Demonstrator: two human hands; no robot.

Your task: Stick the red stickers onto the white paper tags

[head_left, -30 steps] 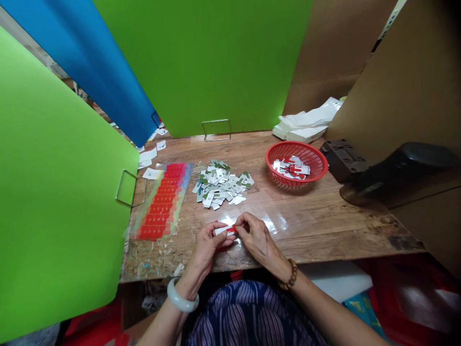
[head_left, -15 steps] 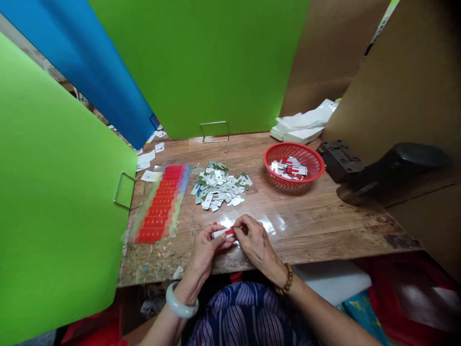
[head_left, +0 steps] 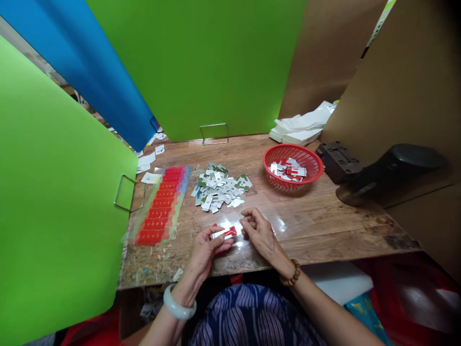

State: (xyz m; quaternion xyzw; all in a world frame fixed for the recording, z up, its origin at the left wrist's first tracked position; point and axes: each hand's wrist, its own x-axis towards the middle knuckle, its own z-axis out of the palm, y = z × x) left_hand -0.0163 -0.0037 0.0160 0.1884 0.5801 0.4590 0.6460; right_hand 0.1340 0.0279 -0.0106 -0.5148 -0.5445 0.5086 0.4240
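My left hand (head_left: 207, 250) is closed on a small flat plate (head_left: 219, 234), white with a red piece (head_left: 230, 232) at its right end. The plate lies between thumb and fingers, just above the near part of the table. To its right, my right hand (head_left: 260, 234) is apart from the plate, fingers bent and loosely parted, with nothing visible in them. Beyond both hands lies a loose pile of small metallic plates (head_left: 221, 188) with green marks. On the left is a clear sheet with rows of red stickers (head_left: 158, 206).
A red plastic basket (head_left: 315, 179) holds several white and red plates. Behind it is a stack of white paper (head_left: 306, 127), and to its right a dark metal block (head_left: 338, 161). Green panels (head_left: 201, 62) on wire feet border the table (head_left: 324, 226).
My right hand has let go of the red piece's end and moved a little right, away from the plate. My left hand still holds the plate in nearly the same place.
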